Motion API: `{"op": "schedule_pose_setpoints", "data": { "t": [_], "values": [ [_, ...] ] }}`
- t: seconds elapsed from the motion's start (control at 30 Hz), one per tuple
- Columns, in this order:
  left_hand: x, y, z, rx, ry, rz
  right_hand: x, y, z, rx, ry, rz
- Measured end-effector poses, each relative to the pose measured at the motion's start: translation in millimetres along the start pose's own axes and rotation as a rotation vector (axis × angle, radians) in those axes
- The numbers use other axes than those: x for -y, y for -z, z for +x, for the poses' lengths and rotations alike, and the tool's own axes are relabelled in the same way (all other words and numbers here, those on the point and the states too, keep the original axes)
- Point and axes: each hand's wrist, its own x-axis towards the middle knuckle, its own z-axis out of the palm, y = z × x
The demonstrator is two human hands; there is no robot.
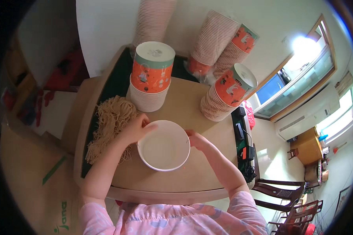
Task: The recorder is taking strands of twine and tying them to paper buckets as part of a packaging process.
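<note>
A round white paper bucket (164,150) stands upright on the table in front of me, its open mouth facing up and its inside bare. My left hand (139,129) is at the far left of its rim, fingers curled and thumb reaching over the edge; what they pinch is too small to tell. At the right side of the rim my right hand (197,140) is closed, its fingertips against the bucket wall. Tiny cord-like bits show at the rim near both sides. A loose bundle of beige string (111,121) lies left of the bucket, partly under my left forearm.
A stack of orange and green patterned paper buckets (152,74) stands upside down behind the bucket. Another stack (229,92) leans at the right. Tall plastic-wrapped stacks (213,37) line the wall. Black power strips and cables (245,152) run along the table's right edge, beside wooden chairs (280,192).
</note>
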Motion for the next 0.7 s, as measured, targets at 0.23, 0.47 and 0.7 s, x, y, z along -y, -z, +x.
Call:
{"op": "schedule_pose_setpoints", "data": {
  "t": [0.23,0.47,0.7],
  "values": [
    [-37.0,-1.5,-39.9,-0.039,-0.422,0.267,-14.8,6.9,-1.8,0.338,0.048,0.336],
    [-80.0,8.6,-58.9,-0.463,-0.707,0.181,83.5,52.4,-83.6,-0.207,0.574,-0.059],
    [-16.3,-50.4,-126.4,0.567,-0.615,0.135,221.6,84.9,-173.1,-1.307,1.205,-1.429]
  ]
}}
